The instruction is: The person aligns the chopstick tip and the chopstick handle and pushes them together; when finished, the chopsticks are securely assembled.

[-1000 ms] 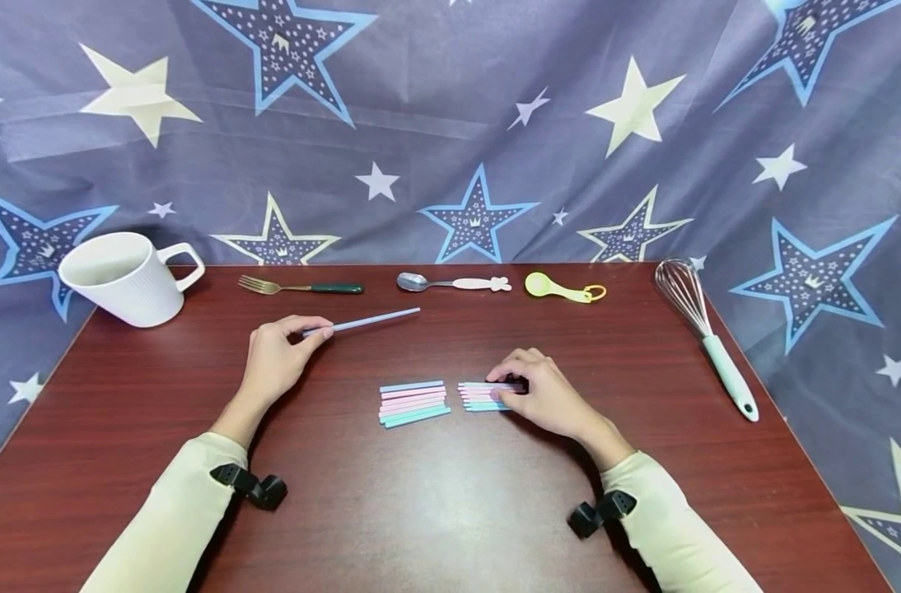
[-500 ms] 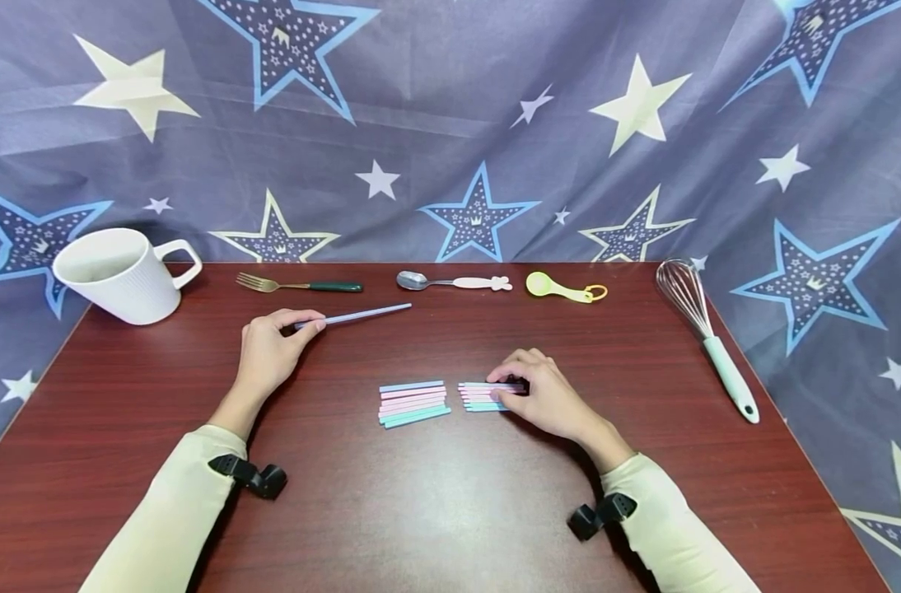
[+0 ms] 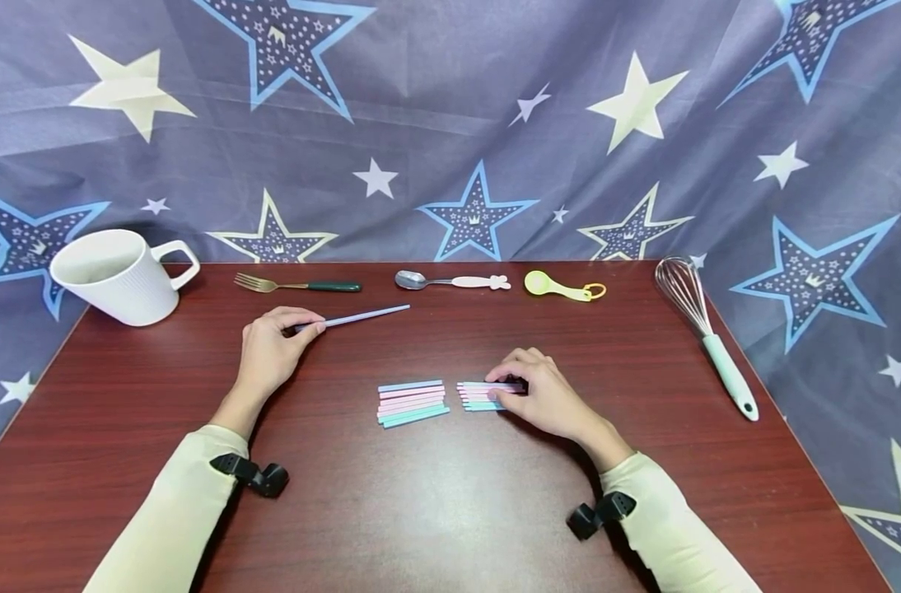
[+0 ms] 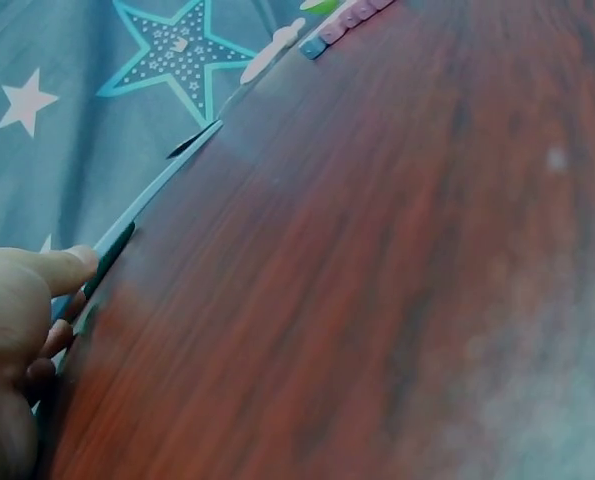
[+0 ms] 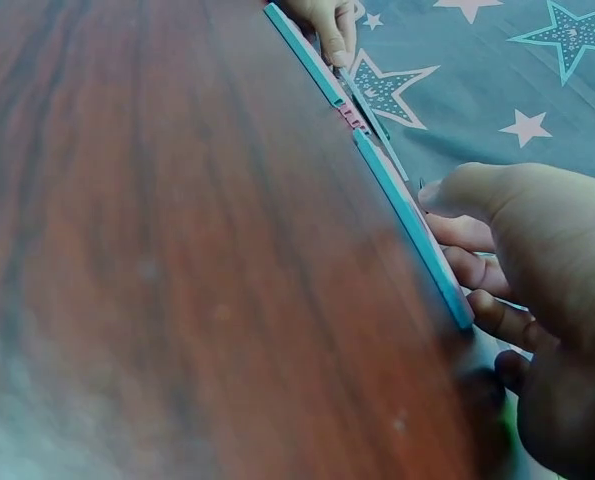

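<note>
Left hand (image 3: 268, 350) lying on the dark wooden surface (image 3: 436, 494), fingers curled round the near end of a long pale-blue straw (image 3: 361, 315), pinching it between thumb and fingertips; straw flat on the surface, running right and slightly far from the hand. Right hand (image 3: 543, 395) resting over the right end of a small row of short straw pieces (image 3: 480, 395), pink and turquoise, fingers bent over them and touching them; cannot tell whether any single piece is actually gripped. Just left of that row, a second row of short pieces (image 3: 413, 403), lying apart from both hands. In the right wrist view, a turquoise piece (image 5: 407, 225) against the fingers (image 5: 477, 270).

Along the far edge: white mug (image 3: 117, 276) at the far left, tilted; fork (image 3: 295, 286) with dark handle; spoon (image 3: 450, 282) with white handle; yellow-green measuring spoon (image 3: 562, 287). Whisk (image 3: 706, 333) at the right side. Star-printed cloth (image 3: 450, 123) behind. Cream sleeves (image 3: 176, 511) on both arms.
</note>
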{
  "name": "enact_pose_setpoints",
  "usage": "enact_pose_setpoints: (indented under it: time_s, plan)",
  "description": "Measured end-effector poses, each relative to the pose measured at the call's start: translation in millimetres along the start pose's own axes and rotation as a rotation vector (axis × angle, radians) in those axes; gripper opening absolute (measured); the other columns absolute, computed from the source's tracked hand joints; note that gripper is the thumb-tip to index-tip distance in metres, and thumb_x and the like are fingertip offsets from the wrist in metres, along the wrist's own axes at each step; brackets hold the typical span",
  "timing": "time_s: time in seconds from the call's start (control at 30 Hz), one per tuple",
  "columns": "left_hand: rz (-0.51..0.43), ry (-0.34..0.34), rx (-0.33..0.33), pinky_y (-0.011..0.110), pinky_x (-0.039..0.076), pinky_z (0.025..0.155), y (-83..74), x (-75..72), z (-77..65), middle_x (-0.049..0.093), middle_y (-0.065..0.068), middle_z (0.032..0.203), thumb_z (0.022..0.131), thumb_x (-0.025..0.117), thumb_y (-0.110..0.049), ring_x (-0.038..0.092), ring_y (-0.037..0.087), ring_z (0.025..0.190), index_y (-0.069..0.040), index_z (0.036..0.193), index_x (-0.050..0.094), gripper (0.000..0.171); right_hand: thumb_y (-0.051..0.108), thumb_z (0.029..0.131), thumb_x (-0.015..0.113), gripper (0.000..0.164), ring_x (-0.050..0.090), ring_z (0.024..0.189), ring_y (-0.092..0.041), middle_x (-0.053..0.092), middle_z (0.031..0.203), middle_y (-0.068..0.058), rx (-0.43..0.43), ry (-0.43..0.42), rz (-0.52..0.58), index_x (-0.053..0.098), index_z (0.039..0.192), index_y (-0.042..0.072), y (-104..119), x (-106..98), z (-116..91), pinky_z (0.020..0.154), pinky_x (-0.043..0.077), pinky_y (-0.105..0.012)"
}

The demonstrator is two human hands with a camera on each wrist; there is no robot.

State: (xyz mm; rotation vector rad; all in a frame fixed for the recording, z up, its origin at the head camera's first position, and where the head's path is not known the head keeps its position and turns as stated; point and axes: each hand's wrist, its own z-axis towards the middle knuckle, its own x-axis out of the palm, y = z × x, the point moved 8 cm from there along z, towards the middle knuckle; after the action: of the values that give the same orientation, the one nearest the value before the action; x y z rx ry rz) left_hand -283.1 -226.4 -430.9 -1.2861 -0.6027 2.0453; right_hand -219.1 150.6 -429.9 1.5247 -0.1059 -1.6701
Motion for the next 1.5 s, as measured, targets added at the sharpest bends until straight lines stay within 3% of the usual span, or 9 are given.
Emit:
enact_pose_setpoints:
  time_s: [0.1,0.13,0.4,0.7,0.83,1.0,1.1,1.27,1.5]
  plan:
    - [0.006,0.023,0.0,0.06,0.035,0.1,0.3,3.0,-0.3,0.078,0.013,0.107,0.088,0.081,-0.012,0.064,0.038,0.106,-0.008,0.094,0.083,0.008,0.019,0.087,0.081,0.016,0.058,0.098,-0.018,0.072,0.1,0.002,0.001,0.001,-0.001,0.079,0.102,0.018,0.5,-0.5,0.2,0.083,0.038,-0.035]
    - [0.01,0.028,0.001,0.061,0.034,0.099,0.5,3.6,-0.3,0.077,0.014,0.108,0.088,0.081,-0.012,0.062,0.039,0.106,-0.008,0.095,0.083,0.008,0.019,0.087,0.081,0.016,0.058,0.099,-0.018,0.072,0.101,0.001,0.0,0.002,-0.001,0.079,0.102,0.017,0.7,-0.6,0.2,0.083,0.038,-0.035]
    - [0.051,0.049,0.009,0.062,0.034,0.095,-0.1,7.1,-0.4,0.075,0.016,0.112,0.088,0.081,-0.012,0.058,0.042,0.108,-0.007,0.098,0.082,0.011,0.018,0.087,0.08,0.016,0.058,0.1,-0.019,0.072,0.102,0.001,-0.004,0.003,0.0,0.079,0.103,0.017,0.7,-0.6,-0.1,0.086,0.039,-0.037]
    - [0.055,0.096,-0.01,0.065,0.032,0.103,-2.5,8.3,-0.7,0.073,0.017,0.119,0.091,0.079,-0.015,0.057,0.044,0.116,-0.007,0.108,0.08,0.019,0.017,0.088,0.079,0.016,0.058,0.1,-0.018,0.071,0.101,0.001,0.005,0.002,0.001,0.08,0.104,0.017,-1.8,-0.5,-0.8,0.085,0.039,-0.037]
    - [0.042,0.065,-0.014,0.064,0.033,0.106,-10.4,0.8,-3.1,0.073,0.017,0.122,0.091,0.08,-0.016,0.059,0.044,0.12,-0.008,0.113,0.079,0.024,0.018,0.088,0.079,0.016,0.058,0.101,-0.018,0.07,0.102,0.0,0.004,0.007,0.003,0.08,0.104,0.017,-1.8,0.4,-0.3,0.086,0.039,-0.038]
    - [0.015,0.037,-0.007,0.05,0.042,0.096,-32.9,-2.0,-8.8,0.075,0.013,0.117,0.089,0.082,-0.018,0.065,0.036,0.112,-0.012,0.114,0.079,0.025,0.018,0.088,0.078,0.016,0.058,0.101,-0.019,0.071,0.102,-0.001,0.001,0.006,0.008,0.08,0.104,0.016,-1.2,-1.0,0.1,0.086,0.039,-0.038]
    - [0.001,0.058,0.014,0.04,0.045,0.089,-50.2,4.9,-15.5,0.077,0.008,0.113,0.089,0.082,-0.02,0.068,0.029,0.108,-0.016,0.111,0.08,0.023,0.017,0.088,0.078,0.016,0.058,0.1,-0.019,0.071,0.101,-0.001,0.003,0.005,0.01,0.08,0.104,0.016,-2.0,-1.5,0.0,0.086,0.039,-0.038]
    - [-0.052,0.171,0.051,0.028,0.048,0.086,-73.1,27.7,-30.8,0.077,0.0,0.111,0.091,0.081,-0.023,0.07,0.019,0.106,-0.019,0.11,0.081,0.02,0.017,0.089,0.078,0.016,0.058,0.099,-0.019,0.071,0.101,-0.001,0.005,0.003,0.019,0.081,0.104,0.015,-3.3,-1.5,-0.4,0.085,0.038,-0.037]
    - [-0.103,0.299,0.079,0.034,0.05,0.085,-89.9,54.5,-52.1,0.077,-0.004,0.108,0.089,0.083,-0.023,0.068,0.017,0.103,-0.019,0.108,0.082,0.019,0.017,0.089,0.079,0.015,0.057,0.097,-0.017,0.071,0.1,0.001,-0.002,-0.011,0.013,0.081,0.104,0.017,-3.6,0.5,-0.5,0.084,0.037,-0.036]
